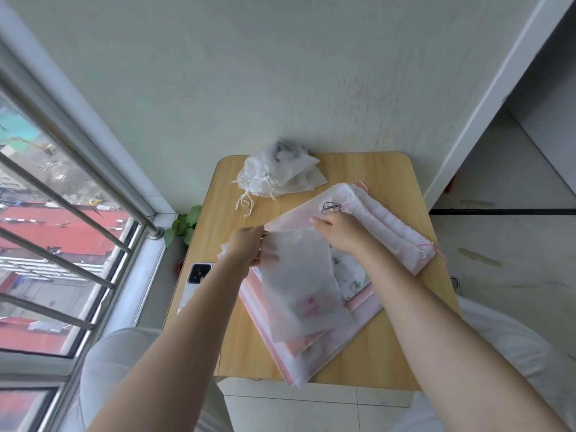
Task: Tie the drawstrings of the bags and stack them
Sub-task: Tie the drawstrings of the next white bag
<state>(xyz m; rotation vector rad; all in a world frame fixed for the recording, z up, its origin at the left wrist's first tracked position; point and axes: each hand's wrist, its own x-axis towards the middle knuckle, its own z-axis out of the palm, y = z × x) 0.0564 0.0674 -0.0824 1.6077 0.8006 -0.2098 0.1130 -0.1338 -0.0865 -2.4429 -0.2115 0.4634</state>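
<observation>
While the limp, light bag (299, 275) is pinched at its mouth by the left hand (246, 247), the right hand (339, 232) is laid flat, holding nothing.

Soft daylight comes in through the window (62, 232) on the left, leaving the room bright and shadows faint. Straight lines bow near the edges, and everything looks slightly hazy.

Translucent white drawstring bag (299, 285) atop pink-edged bag pile (314, 347), tied white bags (277, 176) heaped behind
</observation>
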